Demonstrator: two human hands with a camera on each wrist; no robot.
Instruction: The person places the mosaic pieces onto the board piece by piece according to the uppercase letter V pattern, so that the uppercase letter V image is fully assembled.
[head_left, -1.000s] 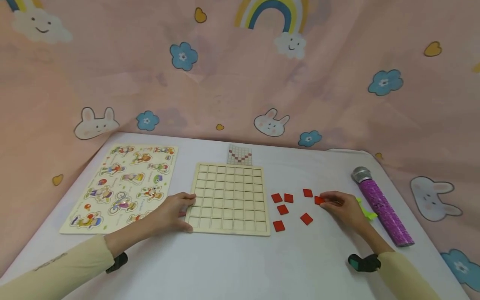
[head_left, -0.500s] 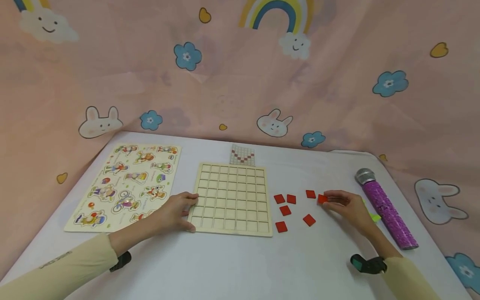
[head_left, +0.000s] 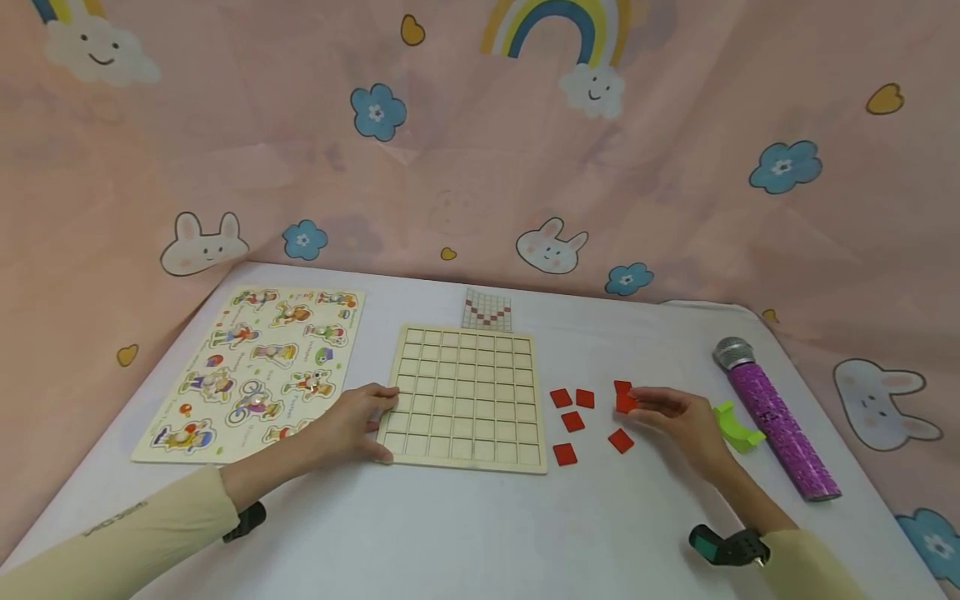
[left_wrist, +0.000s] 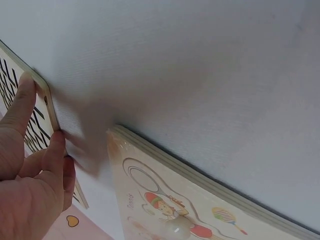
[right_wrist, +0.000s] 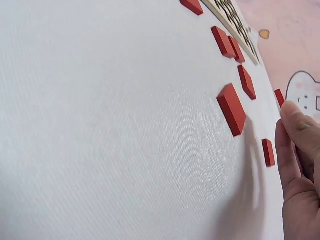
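Note:
My left hand [head_left: 358, 423] holds the left edge of a pale wooden grid board [head_left: 465, 397], thumb near its front corner; the left wrist view shows fingertips [left_wrist: 58, 140] against the board's side. Between thumb and fingertips, my right hand [head_left: 684, 425] pinches a red square tile [head_left: 625, 404]. From the head camera it overlaps another red tile [head_left: 622, 386] just behind. More red tiles lie loose between hand and board, among them one tile [head_left: 621, 441] in front and another tile [head_left: 565, 454] by the board's near right corner. Grid cells bear no tiles.
A small pattern card [head_left: 487, 310] with red squares lies behind the board. To the left is a picture puzzle board [head_left: 277, 354]. A bright green curved piece [head_left: 738, 428] and a purple glittery microphone [head_left: 780, 425] lie at right. A patterned cloth [head_left: 450, 150] hangs behind the table.
My right hand has shifted left with the pinched tile, uncovering more of the green piece. My left hand keeps its place on the board. The head view has turned slightly.

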